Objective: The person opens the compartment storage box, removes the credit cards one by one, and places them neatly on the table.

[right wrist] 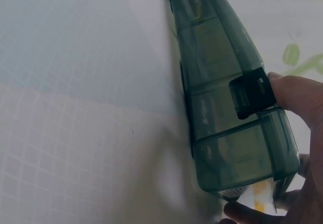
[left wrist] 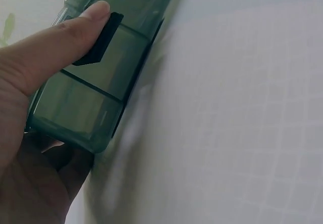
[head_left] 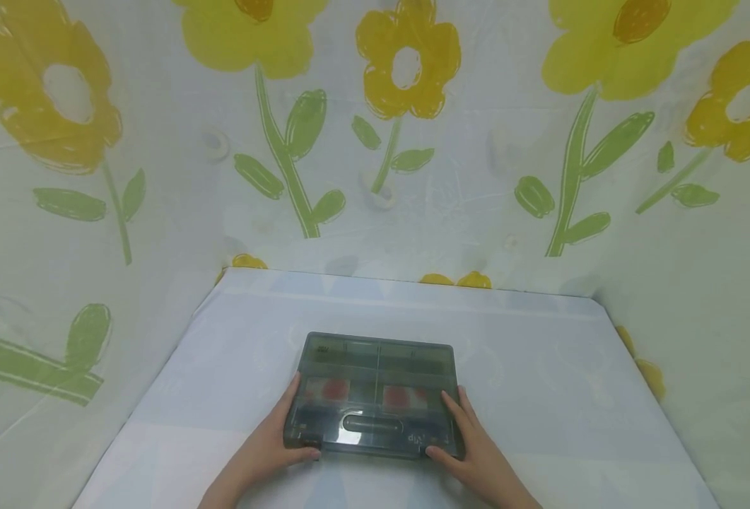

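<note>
A dark green see-through plastic case (head_left: pixel 375 364) with a closed lid lies on the table, its latched side facing me. Reddish patches show through the lid. My left hand (head_left: pixel 269 438) grips the left end. Its thumb lies on the black left latch (left wrist: pixel 101 45), with the other fingers round the end wall. At the opposite end, my right hand (head_left: pixel 473 445) holds the case, thumb tip right at the black right latch (right wrist: pixel 252 94). The right fingers reach round the corner. Compartment dividers show through the front wall in both wrist views.
The table (head_left: pixel 540 382) has a pale cover with light blue patches and a faint grid. A white cloth wall (head_left: pixel 464 162) printed with yellow flowers and green stems rises along its back and both sides.
</note>
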`<state>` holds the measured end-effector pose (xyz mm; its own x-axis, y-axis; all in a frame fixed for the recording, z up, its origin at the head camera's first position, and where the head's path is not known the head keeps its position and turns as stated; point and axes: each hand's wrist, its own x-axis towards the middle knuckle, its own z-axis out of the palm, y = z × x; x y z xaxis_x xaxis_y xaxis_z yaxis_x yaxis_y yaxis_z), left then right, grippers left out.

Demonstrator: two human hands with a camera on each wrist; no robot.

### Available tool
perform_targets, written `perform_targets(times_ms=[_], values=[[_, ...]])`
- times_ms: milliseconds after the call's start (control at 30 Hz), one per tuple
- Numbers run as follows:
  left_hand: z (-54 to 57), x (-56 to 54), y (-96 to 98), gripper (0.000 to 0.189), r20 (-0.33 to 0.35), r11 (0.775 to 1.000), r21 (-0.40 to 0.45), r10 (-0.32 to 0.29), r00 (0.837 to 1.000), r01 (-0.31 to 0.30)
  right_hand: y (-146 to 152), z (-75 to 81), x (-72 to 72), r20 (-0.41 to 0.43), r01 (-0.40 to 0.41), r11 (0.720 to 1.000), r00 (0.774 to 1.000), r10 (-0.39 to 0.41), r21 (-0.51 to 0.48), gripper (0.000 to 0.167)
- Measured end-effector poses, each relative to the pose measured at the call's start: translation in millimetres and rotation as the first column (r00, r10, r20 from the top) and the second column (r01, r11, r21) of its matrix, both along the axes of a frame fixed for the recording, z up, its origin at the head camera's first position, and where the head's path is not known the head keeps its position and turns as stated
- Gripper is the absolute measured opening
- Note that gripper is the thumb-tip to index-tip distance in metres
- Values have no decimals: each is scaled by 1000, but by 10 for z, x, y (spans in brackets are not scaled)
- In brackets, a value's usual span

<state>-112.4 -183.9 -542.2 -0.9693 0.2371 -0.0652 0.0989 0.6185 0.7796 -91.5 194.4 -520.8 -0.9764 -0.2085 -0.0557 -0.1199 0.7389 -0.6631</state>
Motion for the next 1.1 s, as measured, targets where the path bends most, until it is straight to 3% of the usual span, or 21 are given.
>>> perform_targets(times_ms=[233,533,1100], values=[[1,4,11,138,-14,1000,-21,20,1000,-20,-9,12,-5,9,13,1000,1000,-13,7,97],[11,14,-5,103,4,1000,-13,21,1000,-21,-26,31,-7,39,32,999,999,-32,6,99],[-11,13,-16,104,10,999,-17,29,1000,-29,-18,21,-24,73,40,999,997,-37,-36,102]])
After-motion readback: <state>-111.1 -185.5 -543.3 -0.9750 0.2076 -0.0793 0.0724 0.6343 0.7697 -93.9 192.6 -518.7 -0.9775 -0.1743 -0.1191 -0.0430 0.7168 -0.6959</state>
